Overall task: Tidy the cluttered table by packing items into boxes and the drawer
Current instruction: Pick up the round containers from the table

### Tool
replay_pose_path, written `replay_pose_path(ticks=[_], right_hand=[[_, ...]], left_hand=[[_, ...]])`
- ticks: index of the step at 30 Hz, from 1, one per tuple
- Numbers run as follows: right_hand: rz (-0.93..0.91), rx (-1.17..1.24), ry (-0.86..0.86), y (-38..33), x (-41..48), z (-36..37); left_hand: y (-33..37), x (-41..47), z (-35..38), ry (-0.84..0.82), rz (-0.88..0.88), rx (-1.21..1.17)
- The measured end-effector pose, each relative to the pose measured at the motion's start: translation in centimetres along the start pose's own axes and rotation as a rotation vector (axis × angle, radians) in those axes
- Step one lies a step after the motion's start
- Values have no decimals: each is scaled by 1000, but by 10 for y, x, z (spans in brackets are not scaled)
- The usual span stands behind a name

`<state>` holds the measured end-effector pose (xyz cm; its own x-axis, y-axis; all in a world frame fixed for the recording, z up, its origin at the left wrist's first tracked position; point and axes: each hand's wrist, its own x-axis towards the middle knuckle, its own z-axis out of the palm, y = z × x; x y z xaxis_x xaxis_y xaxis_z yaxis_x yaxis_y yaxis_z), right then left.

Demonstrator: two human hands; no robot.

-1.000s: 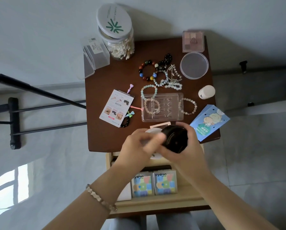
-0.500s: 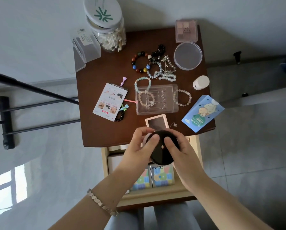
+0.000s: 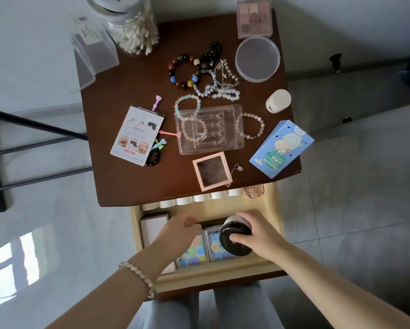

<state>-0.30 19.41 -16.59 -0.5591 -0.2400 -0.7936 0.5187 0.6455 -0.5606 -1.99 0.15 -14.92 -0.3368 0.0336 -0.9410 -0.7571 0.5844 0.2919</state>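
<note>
My right hand (image 3: pixel 258 233) grips a round black compact (image 3: pixel 233 238) and holds it over the right part of the open pale-wood drawer (image 3: pixel 276 210). My left hand (image 3: pixel 179 232) hovers over the drawer's middle with loosely curled fingers and holds nothing. Inside the drawer lie colourful Hydron boxes (image 3: pixel 214 251), a white box (image 3: pixel 152 227) and a row of small white vials (image 3: pixel 192 200). On the brown table (image 3: pixel 118 184) above are several bead bracelets (image 3: pixel 183 73), a clear plastic tray (image 3: pixel 208 129) and a pink square box (image 3: pixel 212 173).
A cotton swab jar (image 3: pixel 133 32), a clear lidded box (image 3: pixel 93 53), a pink palette (image 3: pixel 255 19), a round clear lid (image 3: pixel 257 58), a white bottle (image 3: pixel 278 100), a blue carton (image 3: pixel 282 148) and an instruction card (image 3: pixel 137 135) also sit on the table. Black stand bars (image 3: pixel 32 143) are left.
Both hands dropped from the table's front edge to over the drawer. My left hand let go of the black compact, which now sits in my right hand alone, further right.
</note>
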Motion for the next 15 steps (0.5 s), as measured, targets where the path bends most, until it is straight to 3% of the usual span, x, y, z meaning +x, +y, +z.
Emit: replay_pose_path(ticks=[5,12,15], right_hand=[[265,18,-100,50,33,35],[174,-217,-46,44,39,46],[153,-365,-74,11,33,38]], left_hand=[[-19,23,4,50,-107,-56],[-14,23,-6,93,-85,-97],[-4,16,-21,153,-20,-123]])
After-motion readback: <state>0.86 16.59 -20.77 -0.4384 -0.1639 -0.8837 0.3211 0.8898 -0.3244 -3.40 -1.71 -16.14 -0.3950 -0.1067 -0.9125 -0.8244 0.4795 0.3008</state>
